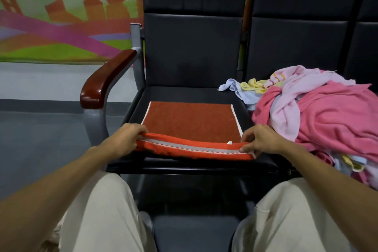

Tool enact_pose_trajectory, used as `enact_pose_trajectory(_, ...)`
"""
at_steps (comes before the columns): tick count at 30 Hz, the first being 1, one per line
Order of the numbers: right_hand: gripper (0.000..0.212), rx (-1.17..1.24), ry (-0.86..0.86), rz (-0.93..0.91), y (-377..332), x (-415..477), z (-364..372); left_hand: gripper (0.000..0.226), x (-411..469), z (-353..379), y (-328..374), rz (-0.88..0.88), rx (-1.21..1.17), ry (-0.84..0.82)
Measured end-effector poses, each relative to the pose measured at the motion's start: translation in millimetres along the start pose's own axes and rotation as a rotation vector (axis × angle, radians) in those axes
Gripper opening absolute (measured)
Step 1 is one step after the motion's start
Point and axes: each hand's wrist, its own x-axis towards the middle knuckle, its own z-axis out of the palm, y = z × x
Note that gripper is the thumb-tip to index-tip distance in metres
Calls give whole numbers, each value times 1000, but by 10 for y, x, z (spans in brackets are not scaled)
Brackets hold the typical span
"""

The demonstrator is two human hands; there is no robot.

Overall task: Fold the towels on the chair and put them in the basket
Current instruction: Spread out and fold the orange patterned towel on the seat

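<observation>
The flat orange-red towel (190, 121) lies on the dark padded chair seat (184, 93). The left hand (124, 139) and right hand (260, 141) each pinch its near edge. A pile of pink towels (327, 112) sits to the right.

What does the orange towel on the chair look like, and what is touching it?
The orange towel looks like fuzzy terry cloth, rust-orange with thin white edging down its sides and a pale band with dashed stitching near its front edge. A small white tag pokes up by the right corner. It lies flat on the dark chair seat, front edge lifted and curled over. The left hand grips its front left corner; the right hand pinches its front right corner.
</observation>
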Motion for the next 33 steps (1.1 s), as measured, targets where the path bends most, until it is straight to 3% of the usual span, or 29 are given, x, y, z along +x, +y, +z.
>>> enact_pose_trajectory(8,16,148,174,0,-134,129,-242,49,315,-121,-7,-72,43,214)
enact_pose_trajectory(13,14,26,350,12,-153,539,-400,33,840,-115,-70,-201,54,405)
enact_pose_trajectory(17,10,124,437,24,-29,1012,-433,25,1356,-2,-217,-272,4,479)
enact_pose_trajectory(27,10,55,530,133,512,1836,95,30,1892,612,-614,-370,-117,441)
enact_pose_trajectory(30,21,-118,562,103,541,1877,187,33,1706,692,-632,-402,-206,533)
enact_pose_trajectory(33,21,-213,592,0,391,1825,205,43,1547,641,-646,-533,-136,430)
